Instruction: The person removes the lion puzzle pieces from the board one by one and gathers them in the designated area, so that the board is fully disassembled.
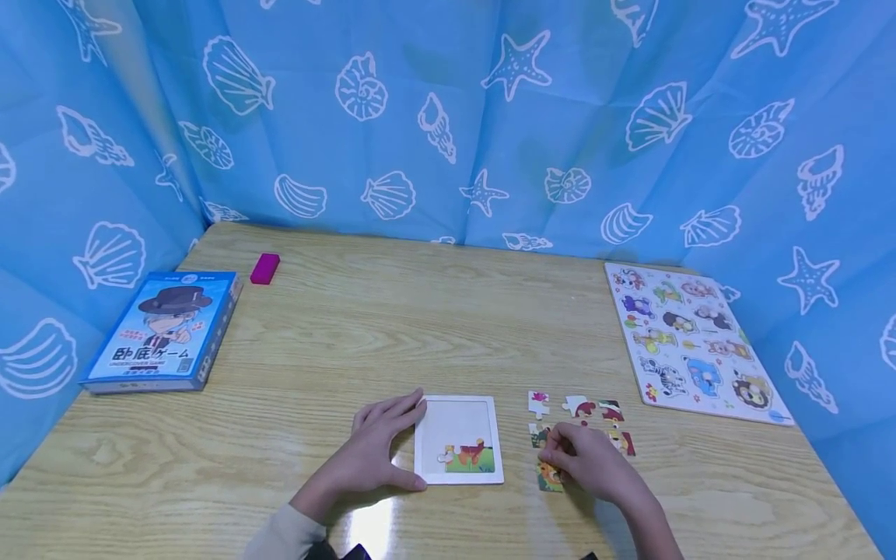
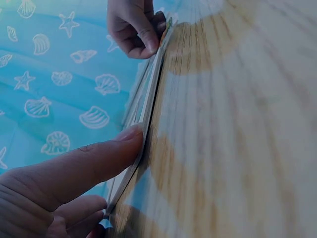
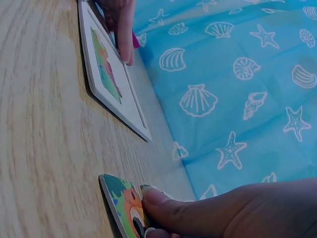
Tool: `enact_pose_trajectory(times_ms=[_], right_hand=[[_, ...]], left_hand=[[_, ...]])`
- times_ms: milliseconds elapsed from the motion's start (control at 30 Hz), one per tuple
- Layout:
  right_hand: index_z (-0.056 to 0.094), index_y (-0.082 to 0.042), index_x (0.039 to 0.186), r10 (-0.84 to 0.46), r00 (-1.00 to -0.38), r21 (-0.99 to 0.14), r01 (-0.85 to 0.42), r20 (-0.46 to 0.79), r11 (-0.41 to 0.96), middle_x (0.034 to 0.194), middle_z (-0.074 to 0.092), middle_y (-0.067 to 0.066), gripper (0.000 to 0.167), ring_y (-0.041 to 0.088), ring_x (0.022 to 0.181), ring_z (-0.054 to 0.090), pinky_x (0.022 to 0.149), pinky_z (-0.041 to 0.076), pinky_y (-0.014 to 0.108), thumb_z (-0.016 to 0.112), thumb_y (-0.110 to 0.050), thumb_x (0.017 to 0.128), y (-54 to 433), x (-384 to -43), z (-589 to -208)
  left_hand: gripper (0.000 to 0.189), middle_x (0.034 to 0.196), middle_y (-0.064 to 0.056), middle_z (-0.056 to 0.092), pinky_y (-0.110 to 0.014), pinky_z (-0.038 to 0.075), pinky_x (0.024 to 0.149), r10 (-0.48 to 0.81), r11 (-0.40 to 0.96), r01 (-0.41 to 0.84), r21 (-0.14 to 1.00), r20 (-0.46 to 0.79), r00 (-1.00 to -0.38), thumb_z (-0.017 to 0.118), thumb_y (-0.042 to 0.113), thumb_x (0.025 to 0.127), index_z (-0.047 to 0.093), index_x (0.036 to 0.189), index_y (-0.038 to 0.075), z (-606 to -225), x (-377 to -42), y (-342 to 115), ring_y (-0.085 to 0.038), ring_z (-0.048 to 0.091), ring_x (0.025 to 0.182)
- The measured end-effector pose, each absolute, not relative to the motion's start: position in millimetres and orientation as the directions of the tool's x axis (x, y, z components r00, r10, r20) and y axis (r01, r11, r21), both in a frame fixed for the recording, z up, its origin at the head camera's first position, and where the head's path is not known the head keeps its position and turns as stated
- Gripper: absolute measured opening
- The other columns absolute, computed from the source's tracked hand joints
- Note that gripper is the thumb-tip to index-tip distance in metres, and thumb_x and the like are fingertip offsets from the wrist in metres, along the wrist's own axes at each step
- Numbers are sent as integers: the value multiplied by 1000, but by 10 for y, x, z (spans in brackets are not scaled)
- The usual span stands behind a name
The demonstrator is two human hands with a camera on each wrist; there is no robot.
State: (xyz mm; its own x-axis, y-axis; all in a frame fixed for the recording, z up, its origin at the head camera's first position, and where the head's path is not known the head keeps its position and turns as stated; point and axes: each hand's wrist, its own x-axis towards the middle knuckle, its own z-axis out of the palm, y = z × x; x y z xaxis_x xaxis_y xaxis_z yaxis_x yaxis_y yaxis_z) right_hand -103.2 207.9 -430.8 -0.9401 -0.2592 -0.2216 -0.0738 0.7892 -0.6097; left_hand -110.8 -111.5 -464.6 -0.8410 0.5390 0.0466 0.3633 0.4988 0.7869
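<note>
A square white puzzle tray [image 1: 448,416] lies on the table with a few joined pieces [image 1: 470,457] in its lower right, showing green ground and a red-brown figure. My left hand [image 1: 381,447] rests at the tray's left side, fingertips at the upper corner and thumb at the lower one. In the left wrist view the thumb [image 2: 109,161] presses along the tray's edge. To the right of the tray, my right hand [image 1: 588,459] pinches a puzzle piece [image 1: 549,477] with an orange figure on green. Its thumb [image 3: 173,208] covers part of that piece in the right wrist view.
Several loose puzzle pieces [image 1: 538,403] lie around the right hand, some partly hidden under it. An animal picture board [image 1: 693,342] lies at the right. A blue game box [image 1: 164,330] and a magenta block [image 1: 265,268] are at the left. A blue shell-print curtain [image 1: 434,117] encloses the table's back and sides.
</note>
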Motion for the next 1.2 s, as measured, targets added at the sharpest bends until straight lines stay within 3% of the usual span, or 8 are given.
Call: enact_pose_trajectory(times_ms=[200,567,767,967,1200], right_hand=[[58,-11,78,-226,-947,-614,-39,-230,789,61,52,-4,15,11,53,48,49,40,24,69,-14,87,2055,-1021,-4296],[59,-11,81,-165,-967,-574,-25,-193,818,69,52,-3,12,13,63,46,56,38,26,70,-14,86,1988,-1025,-4106],[60,-11,82,-286,-954,-624,-169,-91,763,66,49,-5,10,9,58,43,52,37,24,69,-11,87,1814,-1083,-4099],[60,-8,87,-397,-914,-697,-230,-85,679,66,50,-5,9,7,53,48,46,40,23,69,-9,86,1579,-1136,-4205],[64,-9,85,-504,-862,-724,-312,-57,615,65,52,-8,8,2,54,45,50,38,21,70,-13,86,1374,-1185,-4277]], left_hand=[[101,152,-15,25,-56,6,103,535,500,356,789,42,-844,87,36,63,38,141,-5,-4629,-1109,-1107,-38,21,135],[100,152,-15,25,-56,7,103,533,513,362,778,41,-845,87,35,63,38,141,-5,-4629,-1113,-1102,-38,22,135],[100,152,-15,26,-56,6,103,533,518,366,773,43,-845,87,35,62,38,140,-4,-4636,-1117,-1101,-38,22,135],[100,152,-14,26,-55,7,103,530,512,366,777,50,-847,87,35,62,39,140,-4,-4651,-1116,-1111,-37,23,134],[98,152,-14,27,-56,8,102,524,513,365,777,54,-850,87,35,63,40,140,-4,-4643,-1112,-1111,-37,23,134]])
